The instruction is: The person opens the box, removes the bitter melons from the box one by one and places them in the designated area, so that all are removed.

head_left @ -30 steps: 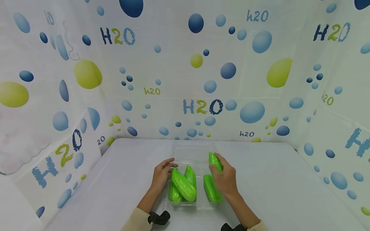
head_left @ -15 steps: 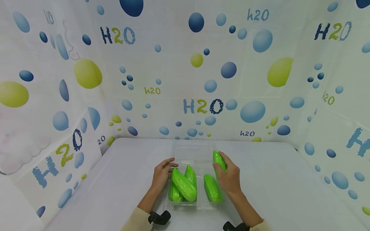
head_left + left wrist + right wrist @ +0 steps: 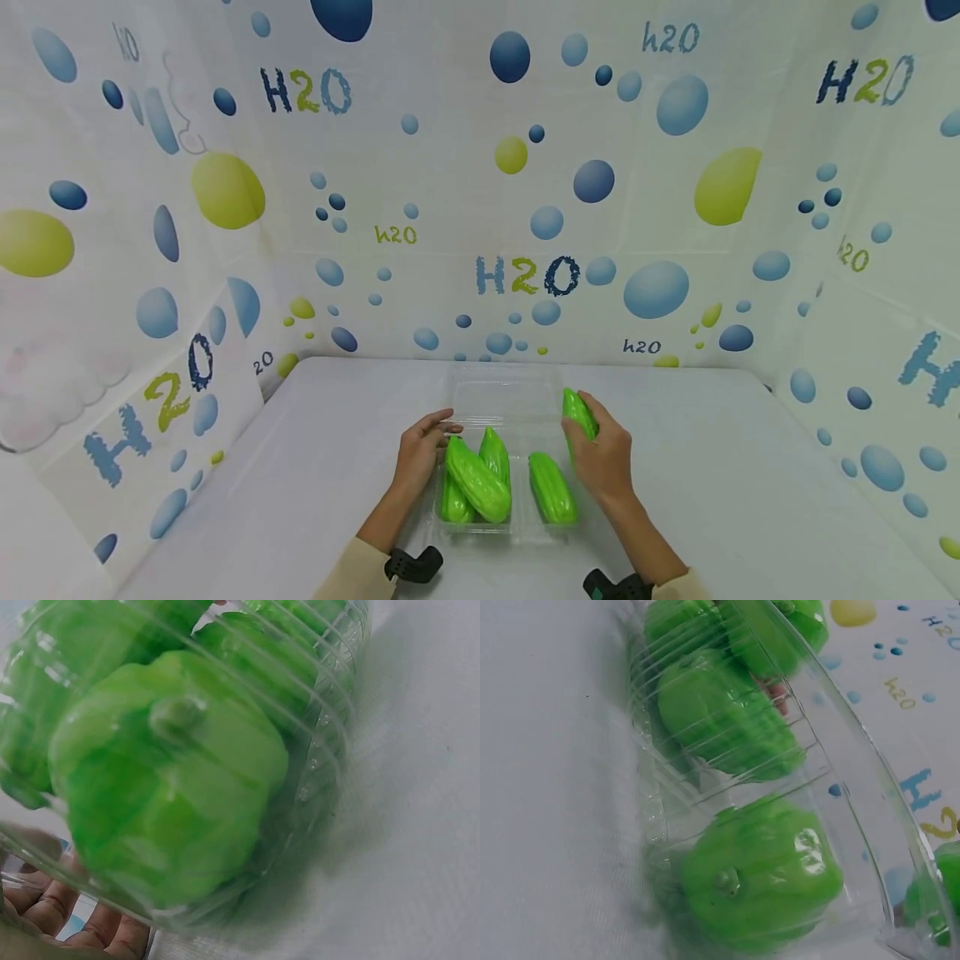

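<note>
A clear plastic clamshell box (image 3: 519,533) has compartments and an open lid (image 3: 504,398). Its left compartment contains several green bitter melons (image 3: 478,482), one lying slantwise over the others. A single bitter melon (image 3: 553,490) lies in the right compartment. My right hand (image 3: 606,460) grips another bitter melon (image 3: 580,414) by its sides, thumb to the left, at the box's back right edge. At the left compartment's back corner is my left hand (image 3: 416,457), its relaxed fingers against the box. The left wrist view shows those fingers (image 3: 101,926) beside the clear wall.
A white-covered table (image 3: 697,467) bears the box. A white curtain (image 3: 450,167) printed with blue and green drops stands behind and at both sides. Black bands (image 3: 414,567) are on both wrists.
My right hand has moved rightward with the bitter melon in its grip, away from the right compartment, whose melon now shows more fully. The left hand stays at the box.
</note>
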Demonstrator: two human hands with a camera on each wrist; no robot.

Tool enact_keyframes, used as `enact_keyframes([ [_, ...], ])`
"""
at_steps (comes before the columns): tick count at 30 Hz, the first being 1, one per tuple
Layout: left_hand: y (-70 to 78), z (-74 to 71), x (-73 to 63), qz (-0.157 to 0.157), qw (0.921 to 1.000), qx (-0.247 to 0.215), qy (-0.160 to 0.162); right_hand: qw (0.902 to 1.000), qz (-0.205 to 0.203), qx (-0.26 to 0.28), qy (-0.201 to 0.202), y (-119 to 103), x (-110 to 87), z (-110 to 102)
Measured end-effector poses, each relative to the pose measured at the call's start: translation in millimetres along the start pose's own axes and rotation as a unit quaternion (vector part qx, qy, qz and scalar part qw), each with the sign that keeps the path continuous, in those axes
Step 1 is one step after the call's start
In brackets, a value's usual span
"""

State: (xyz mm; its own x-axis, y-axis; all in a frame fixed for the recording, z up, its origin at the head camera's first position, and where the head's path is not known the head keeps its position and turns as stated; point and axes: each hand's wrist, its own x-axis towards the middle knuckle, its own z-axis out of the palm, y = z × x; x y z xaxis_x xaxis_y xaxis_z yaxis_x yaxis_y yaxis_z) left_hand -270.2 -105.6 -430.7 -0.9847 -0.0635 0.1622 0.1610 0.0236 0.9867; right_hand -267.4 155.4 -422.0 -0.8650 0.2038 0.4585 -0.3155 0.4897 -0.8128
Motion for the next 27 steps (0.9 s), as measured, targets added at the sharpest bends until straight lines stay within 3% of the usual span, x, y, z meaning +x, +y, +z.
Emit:
enact_keyframes([
  [19,1.7,0.1,-1.1,0.003,0.9999,0.010,0.002,0.9978,0.053,-0.025,0.029,16,7.4,-8],
  [27,2.7,0.9,-1.0,0.000,0.9998,0.017,0.009,0.9951,0.082,-0.052,0.019,21,9.0,-9],
])
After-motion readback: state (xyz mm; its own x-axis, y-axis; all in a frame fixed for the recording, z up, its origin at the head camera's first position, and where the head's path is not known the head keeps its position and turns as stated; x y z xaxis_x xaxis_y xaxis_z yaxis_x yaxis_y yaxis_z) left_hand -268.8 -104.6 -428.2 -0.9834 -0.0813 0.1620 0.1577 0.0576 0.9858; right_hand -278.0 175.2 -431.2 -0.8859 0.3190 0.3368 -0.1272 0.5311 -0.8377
